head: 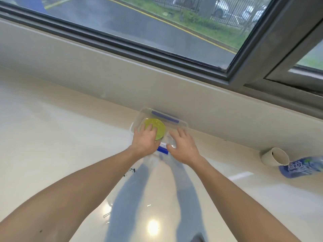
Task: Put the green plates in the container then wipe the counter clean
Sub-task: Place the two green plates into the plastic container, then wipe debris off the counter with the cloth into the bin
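Round green plastic plate (157, 127) in clear plastic container (182, 125), mid frame.
My left hand (145, 139) lies flat on it; my right hand (183, 145) spreads wide on the container.

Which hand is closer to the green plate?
Left. The left hand touches the green plate, covering its near-left edge; the right hand is apart to its right, at the clear container.

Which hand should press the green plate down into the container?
Left. The left hand has its fingers on the green plate inside the container; the right hand lies flat on the container's near edge.
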